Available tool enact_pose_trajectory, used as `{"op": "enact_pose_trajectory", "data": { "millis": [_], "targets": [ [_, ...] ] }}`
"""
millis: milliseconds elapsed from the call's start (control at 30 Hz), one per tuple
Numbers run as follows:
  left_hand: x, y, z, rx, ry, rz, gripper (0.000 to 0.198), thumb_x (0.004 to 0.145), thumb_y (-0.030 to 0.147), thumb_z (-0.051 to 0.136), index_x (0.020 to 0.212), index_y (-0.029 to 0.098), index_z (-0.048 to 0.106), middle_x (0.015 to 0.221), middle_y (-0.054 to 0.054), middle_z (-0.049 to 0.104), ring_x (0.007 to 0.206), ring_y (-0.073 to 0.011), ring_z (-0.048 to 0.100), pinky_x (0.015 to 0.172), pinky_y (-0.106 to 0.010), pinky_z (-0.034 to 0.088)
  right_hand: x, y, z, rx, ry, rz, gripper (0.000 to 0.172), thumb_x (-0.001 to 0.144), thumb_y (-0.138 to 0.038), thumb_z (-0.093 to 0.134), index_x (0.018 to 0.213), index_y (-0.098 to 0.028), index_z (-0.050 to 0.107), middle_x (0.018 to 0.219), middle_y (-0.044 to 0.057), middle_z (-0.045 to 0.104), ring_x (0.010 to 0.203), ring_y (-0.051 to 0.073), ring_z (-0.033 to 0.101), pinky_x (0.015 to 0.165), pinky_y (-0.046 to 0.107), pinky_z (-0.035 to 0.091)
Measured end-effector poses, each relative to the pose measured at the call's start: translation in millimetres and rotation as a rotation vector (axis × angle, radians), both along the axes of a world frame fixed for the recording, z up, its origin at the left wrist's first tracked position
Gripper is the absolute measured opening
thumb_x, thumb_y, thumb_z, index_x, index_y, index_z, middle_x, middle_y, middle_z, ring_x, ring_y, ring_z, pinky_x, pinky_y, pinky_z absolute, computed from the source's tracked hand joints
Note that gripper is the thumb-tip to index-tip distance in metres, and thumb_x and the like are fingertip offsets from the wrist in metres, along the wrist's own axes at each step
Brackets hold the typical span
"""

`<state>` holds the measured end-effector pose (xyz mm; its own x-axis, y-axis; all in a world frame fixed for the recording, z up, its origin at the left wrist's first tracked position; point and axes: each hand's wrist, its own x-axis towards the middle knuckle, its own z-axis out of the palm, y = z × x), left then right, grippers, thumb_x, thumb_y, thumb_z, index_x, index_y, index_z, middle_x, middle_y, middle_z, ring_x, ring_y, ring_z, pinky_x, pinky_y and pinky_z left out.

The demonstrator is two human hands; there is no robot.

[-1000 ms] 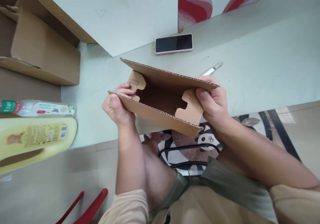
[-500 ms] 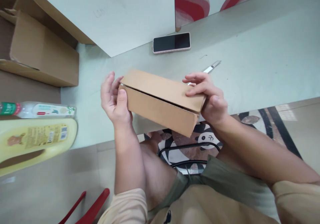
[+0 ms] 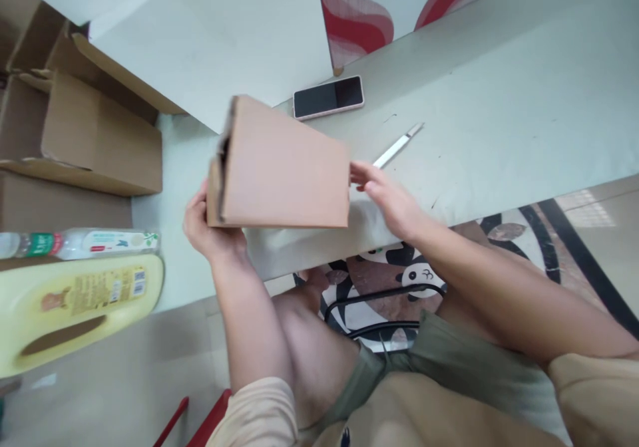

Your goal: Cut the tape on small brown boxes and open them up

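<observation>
A small brown cardboard box [image 3: 289, 167] is held tilted above the table's front edge, one broad plain face toward me. Its left end shows a gap between the flaps. My left hand [image 3: 214, 231] grips that end from beneath, with part of its fingers hidden behind the cardboard. My right hand [image 3: 392, 201] is at the box's right end, fingers loosely stretched out toward its edge. Whether the fingertips touch the box I cannot tell. Just beyond my right hand lies a white utility knife [image 3: 398, 146] on the table.
Behind the box a phone [image 3: 328, 98] lies on the pale table [image 3: 524, 121]. A large white box [image 3: 224, 41] and a red-and-white carton [image 3: 369, 21] stand at the back. On the left are open cardboard boxes [image 3: 100, 134], a plastic bottle [image 3: 110, 242] and a yellow jug [image 3: 150, 281].
The box has been turned so a broad face points toward me and its left end has come up. My right hand has slipped off its top to the right end.
</observation>
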<state>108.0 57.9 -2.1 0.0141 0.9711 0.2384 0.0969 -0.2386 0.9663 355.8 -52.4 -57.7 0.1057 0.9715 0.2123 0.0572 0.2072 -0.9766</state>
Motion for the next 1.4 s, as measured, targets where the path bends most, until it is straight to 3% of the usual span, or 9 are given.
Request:
{"op": "enact_pose_trajectory", "data": {
  "millis": [133, 333, 500, 600, 800, 967, 1067, 1267, 1400],
  "targets": [
    [20, -9, -4.2, -0.103, -0.064, -0.063, 0.053, 0.082, 0.067, 0.066, 0.115, 0.025, 0.071, 0.121, -0.008, 0.072, 0.123, -0.0299, 0.066, 0.102, -0.041, 0.057, -13, -3, -0.4, 0.153, -0.12, 0.162, 0.07, 0.098, -0.065, 0.042, 0.158, -0.029, 0.039, 0.167, 0.007, 0.037, 0.155, 0.028, 0.036, 0.129, 0.053, 0.028],
    [27, -19, -23.5, -0.27, -0.229, -0.14, 0.083, 0.077, 0.091, 0.044, 0.117, 0.023, 0.068, 0.125, -0.013, 0.071, 0.127, -0.0311, 0.063, 0.099, -0.038, 0.057, -21, 1, 22.1, 0.219, -0.226, 0.012, 0.073, 0.095, -0.062, 0.05, 0.16, -0.035, 0.034, 0.175, 0.001, 0.016, 0.162, 0.031, 0.015, 0.131, 0.057, 0.021],
    [19, -14, -46.2, -0.414, -0.095, -0.145, 0.083, 0.074, 0.092, 0.048, 0.113, 0.023, 0.069, 0.092, -0.011, 0.076, 0.083, -0.0246, 0.073, 0.062, -0.032, 0.057, -20, 2, 34.2, 0.278, -0.279, -0.072, 0.063, 0.092, -0.06, 0.057, 0.149, -0.034, 0.052, 0.168, 0.004, 0.033, 0.159, 0.033, 0.026, 0.128, 0.057, 0.028],
    [8, -18, -48.9, -0.69, 0.118, -0.268, 0.067, 0.082, 0.081, 0.053, 0.101, 0.019, 0.07, 0.053, -0.002, 0.061, 0.039, -0.0141, 0.049, 0.035, -0.025, 0.029, -15, 2, 31.7, 0.325, -0.287, -0.16, 0.053, 0.095, -0.056, 0.054, 0.141, -0.03, 0.062, 0.157, 0.008, 0.049, 0.149, 0.031, 0.044, 0.125, 0.054, 0.036],
    [4, -23, -22.3, -0.888, 0.444, -0.73, 0.052, 0.082, 0.064, 0.067, 0.093, 0.014, 0.073, 0.06, -0.009, 0.071, 0.038, -0.0101, 0.046, 0.037, -0.021, 0.019, 0, 3, 31.3, 0.314, -0.309, -0.257, 0.034, 0.098, -0.043, 0.053, 0.115, -0.026, 0.078, 0.132, 0.009, 0.07, 0.126, 0.028, 0.065, 0.112, 0.049, 0.052],
    [1, -5, -29.4, -0.542, 0.339, -0.23, 0.047, 0.078, 0.063, 0.072, 0.094, 0.019, 0.072, 0.094, -0.012, 0.079, 0.066, -0.0172, 0.069, 0.048, -0.023, 0.042, 1, 1, 34.7, 0.331, -0.309, -0.235, 0.027, 0.096, -0.035, 0.059, 0.112, -0.028, 0.08, 0.129, 0.008, 0.072, 0.122, 0.027, 0.068, 0.108, 0.048, 0.055],
    [-8, 5, -42.8, -0.129, 0.038, 0.043, 0.055, 0.081, 0.072, 0.064, 0.116, 0.029, 0.067, 0.131, -0.007, 0.07, 0.113, -0.024, 0.07, 0.083, -0.033, 0.058, -8, 0, 34.5, 0.399, -0.307, -0.089, 0.024, 0.095, -0.032, 0.062, 0.111, -0.03, 0.08, 0.126, 0.007, 0.073, 0.119, 0.025, 0.069, 0.112, 0.048, 0.053],
    [-23, 12, -51.3, 0.289, 0.009, -0.022, 0.056, 0.084, 0.07, 0.065, 0.123, 0.03, 0.065, 0.135, -0.005, 0.063, 0.136, -0.0297, 0.056, 0.118, -0.048, 0.042, -26, -4, 39.8, 0.473, -0.326, 0.189, 0.027, 0.097, -0.037, 0.057, 0.113, -0.03, 0.078, 0.124, 0.007, 0.073, 0.121, 0.024, 0.067, 0.116, 0.05, 0.048],
    [-25, 12, -54.4, 0.258, -0.004, -0.071, 0.052, 0.087, 0.066, 0.064, 0.124, 0.03, 0.063, 0.126, -0.005, 0.065, 0.123, -0.0287, 0.064, 0.109, -0.048, 0.049, -11, -6, 43.5, 0.301, -0.468, -0.048, 0.037, 0.099, -0.043, 0.045, 0.112, -0.027, 0.076, 0.111, 0.009, 0.074, 0.104, 0.025, 0.07, 0.097, 0.046, 0.056]
  ]
}}
